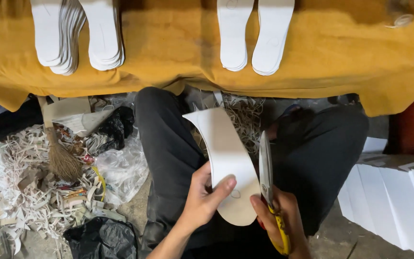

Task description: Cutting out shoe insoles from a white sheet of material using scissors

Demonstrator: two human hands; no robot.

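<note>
My left hand (201,199) grips a white insole-shaped board piece (227,158) by its lower left edge, thumb laid across its face. The piece tilts up and to the left, its far end still untrimmed and pointed. My right hand (283,218) is shut on a pair of scissors (266,168) with yellow handles; the grey blades point upward along the piece's right edge. Both hands hover over my lap, between my dark trouser legs (168,144).
Stacks of cut white insoles (77,33) and two more stacks (255,33) lie on an ochre cloth (341,57) ahead. Paper offcuts (29,192), a small broom (61,156) and plastic bags litter the floor at left. White board sheets (398,201) stand at right.
</note>
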